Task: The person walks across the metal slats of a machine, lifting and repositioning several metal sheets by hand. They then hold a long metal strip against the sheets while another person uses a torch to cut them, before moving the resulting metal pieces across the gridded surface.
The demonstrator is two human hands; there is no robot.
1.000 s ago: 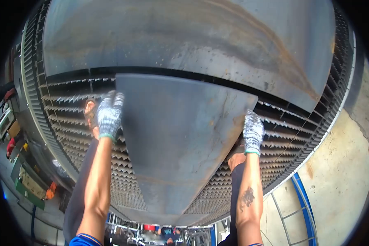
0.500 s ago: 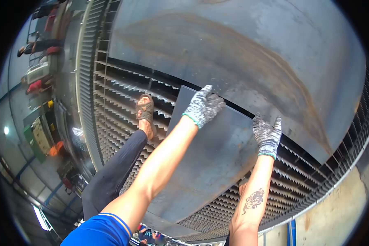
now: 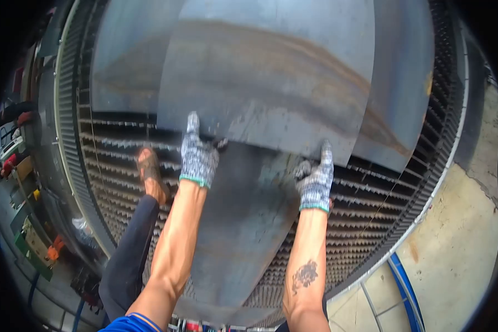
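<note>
A broad grey metal sheet (image 3: pixel 265 83) with a brownish curved stain lies in front of me, its near edge raised. My left hand (image 3: pixel 199 155), in a speckled knit glove, grips that edge near its left corner, thumb on top and fingers curled under. In the same kind of glove, my right hand (image 3: pixel 317 174) holds the edge toward the right corner, its thumb also on top. Under and beside this piece a larger metal sheet (image 3: pixel 124 69) shows on both sides. Between my forearms lies another dark metal sheet (image 3: pixel 238 221).
Toothed metal slats (image 3: pixel 365 207) form the bed under the sheets, with a sandalled foot (image 3: pixel 149 171) standing on them at left. A ribbed rim (image 3: pixel 66 122) borders the bed. Concrete floor (image 3: pixel 442 232) and a blue frame (image 3: pixel 405 293) show at right.
Both hands have closed on the near edge of the upper sheet, which has lifted apart from the larger sheet around it. The view has turned and shifted right.
</note>
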